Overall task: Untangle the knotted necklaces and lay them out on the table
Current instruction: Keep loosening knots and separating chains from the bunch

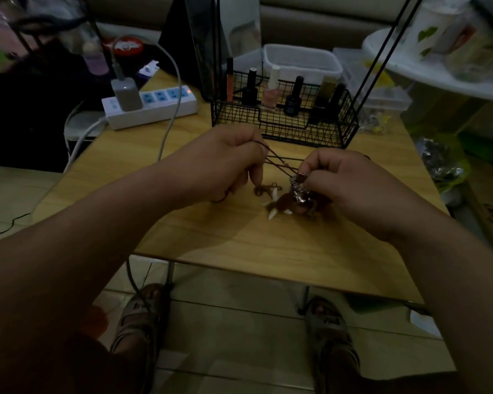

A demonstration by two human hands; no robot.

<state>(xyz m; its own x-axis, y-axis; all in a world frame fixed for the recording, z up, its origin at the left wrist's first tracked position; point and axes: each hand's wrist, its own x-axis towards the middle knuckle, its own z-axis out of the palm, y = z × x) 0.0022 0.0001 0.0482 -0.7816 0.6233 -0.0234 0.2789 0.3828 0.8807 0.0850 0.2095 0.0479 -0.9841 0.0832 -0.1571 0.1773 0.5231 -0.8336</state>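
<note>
We see the person's left hand point(225, 163) held just above the light wooden desk point(239, 245). Its fingers point(254, 172) are curled, pinching the thin dark brown necklace cords point(279, 163) at their upper end. From there the cords run taut, down and to the right, to the right hand point(342, 180). The right hand's fingers point(316, 163) are also curled, and thumb and forefinger pinch a crumpled silvery chain point(298, 189) where the cords meet it. A small pale bead point(286, 164) sits on one cord between the two hands.

Under the chain, a fuzzy brown pendant with white tooth-shaped pieces point(282, 204) lies on the desk, between the hands and slightly nearer to us. Just left of it is a small bronze-coloured clasp point(264, 189), close to the left hand's lower fingers. We cannot tell whether the clasp hangs or rests on the wood. All the necklaces are bunched together in the middle of the desk.

Behind the hands stands a black wire basket point(282, 123) holding upright nail polish bottles point(269, 92), and behind that a white plastic tub point(302, 62). At the far left of the desk lies a white power strip point(154, 105) with a grey charger point(125, 93) plugged into it. Below the desk's near edge, we see two feet in grey sandals point(137, 317) on a tiled floor point(234, 322).
</note>
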